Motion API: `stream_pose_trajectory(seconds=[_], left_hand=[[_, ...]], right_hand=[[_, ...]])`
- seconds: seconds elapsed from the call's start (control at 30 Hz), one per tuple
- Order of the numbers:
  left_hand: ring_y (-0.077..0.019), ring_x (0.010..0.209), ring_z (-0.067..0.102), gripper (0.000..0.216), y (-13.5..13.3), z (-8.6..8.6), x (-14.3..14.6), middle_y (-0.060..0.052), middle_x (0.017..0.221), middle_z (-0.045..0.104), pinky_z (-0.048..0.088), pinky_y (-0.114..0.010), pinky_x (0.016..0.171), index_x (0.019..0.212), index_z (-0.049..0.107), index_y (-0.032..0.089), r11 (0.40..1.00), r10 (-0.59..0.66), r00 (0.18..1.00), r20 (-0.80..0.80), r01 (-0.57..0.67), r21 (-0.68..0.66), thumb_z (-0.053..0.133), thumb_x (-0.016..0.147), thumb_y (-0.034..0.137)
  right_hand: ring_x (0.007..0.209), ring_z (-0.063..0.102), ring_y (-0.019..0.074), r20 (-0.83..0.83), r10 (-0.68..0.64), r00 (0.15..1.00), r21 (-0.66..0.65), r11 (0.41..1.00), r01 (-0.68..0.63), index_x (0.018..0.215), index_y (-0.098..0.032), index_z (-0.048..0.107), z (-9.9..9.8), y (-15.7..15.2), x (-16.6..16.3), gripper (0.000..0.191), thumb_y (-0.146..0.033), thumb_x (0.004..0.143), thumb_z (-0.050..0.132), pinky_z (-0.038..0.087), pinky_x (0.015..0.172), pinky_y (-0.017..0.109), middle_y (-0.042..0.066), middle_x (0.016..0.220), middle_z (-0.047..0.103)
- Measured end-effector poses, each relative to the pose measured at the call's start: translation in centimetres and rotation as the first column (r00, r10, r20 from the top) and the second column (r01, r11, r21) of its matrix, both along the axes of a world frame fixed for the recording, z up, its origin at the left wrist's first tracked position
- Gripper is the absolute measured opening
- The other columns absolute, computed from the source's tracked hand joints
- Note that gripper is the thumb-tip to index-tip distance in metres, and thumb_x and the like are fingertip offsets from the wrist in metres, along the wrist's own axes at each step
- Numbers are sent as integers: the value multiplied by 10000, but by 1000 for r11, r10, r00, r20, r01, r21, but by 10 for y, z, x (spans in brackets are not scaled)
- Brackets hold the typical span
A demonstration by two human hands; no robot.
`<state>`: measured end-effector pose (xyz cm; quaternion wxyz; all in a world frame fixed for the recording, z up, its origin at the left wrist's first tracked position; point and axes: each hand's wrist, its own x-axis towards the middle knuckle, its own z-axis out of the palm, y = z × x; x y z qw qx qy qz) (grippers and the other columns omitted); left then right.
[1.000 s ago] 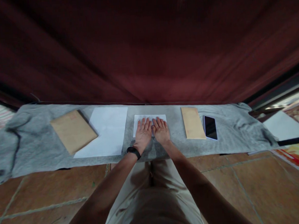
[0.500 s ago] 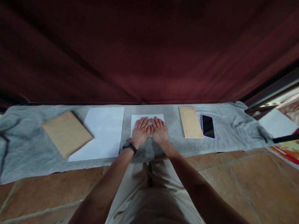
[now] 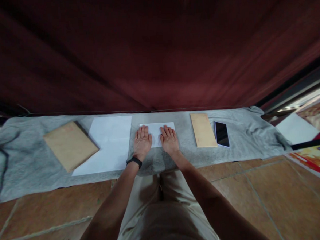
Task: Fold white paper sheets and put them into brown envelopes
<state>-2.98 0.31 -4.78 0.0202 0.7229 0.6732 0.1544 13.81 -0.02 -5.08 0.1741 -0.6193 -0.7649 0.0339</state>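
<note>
A small white sheet of paper (image 3: 155, 135), perhaps folded, lies flat on the grey cloth in front of me. On its left end rests my left hand (image 3: 142, 140), palm down with fingers stretched out, a dark band on the wrist. My right hand (image 3: 169, 138) lies flat over the right end, its fingers slightly spread. Bare paper shows between the two hands. Left of my left hand are larger white sheets (image 3: 112, 141), partly covered by a thick stack of brown envelopes (image 3: 71, 144). Farther right sits a narrower brown envelope or stack of them (image 3: 203, 129).
A phone (image 3: 221, 134) with a dark screen lies beside the narrow envelope. Grey cloth (image 3: 248, 134) covers the long work surface, wrinkled at both ends. A dark red curtain-like sheet (image 3: 156, 61) hangs behind. At far right are white paper (image 3: 297, 128) and a colourful printed package (image 3: 319, 160).
My left hand has slid left along the small paper, away from my right hand, uncovering its middle. My right hand has stayed nearly in place.
</note>
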Motion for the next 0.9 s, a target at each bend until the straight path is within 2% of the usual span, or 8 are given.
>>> stream_pose_trajectory(seconds=[0.07,0.27,0.5,0.7,0.9], left_hand=[[-281,1570,281,618,-10,1,0,-177,1656,362,226,-486,1288,1585,372,41,1000,10,1000,-6,-10,19,282,1042,323],[-265,1581,254,592,-35,0,7,-133,1658,377,216,-467,1297,1584,403,94,995,-102,994,-39,101,-26,270,1059,334],[-264,1574,274,590,-35,4,9,-130,1651,393,228,-470,1294,1581,407,98,995,-93,994,-50,91,-45,294,1047,322],[-264,1573,277,586,-36,3,7,-134,1642,408,244,-479,1288,1568,429,97,994,-108,992,-62,106,-42,319,1014,255],[-261,1575,274,578,-36,3,7,-122,1646,406,251,-474,1285,1568,433,116,995,-101,993,-53,99,-27,296,1041,309]], right_hand=[[1516,373,283,5,-3,1000,-6,1000,3,1570,-177,453,0,0,-1,509,-319,1089,365,261,1255,487,108,1647,404],[1526,353,288,0,-5,1000,-13,1000,5,1570,-176,453,-4,1,-1,507,-313,1092,351,257,1254,498,112,1655,388],[1507,387,288,-26,-19,999,-39,999,18,1545,-150,483,4,10,-13,508,-334,1082,385,267,1251,490,129,1634,422],[1509,391,265,-54,55,997,-34,998,-57,1552,-137,473,2,17,-38,528,-363,1089,356,284,1251,462,123,1628,431],[1524,367,263,-19,53,998,-23,998,-54,1560,-127,459,-6,15,-26,532,-365,1095,358,248,1267,452,114,1648,396]])
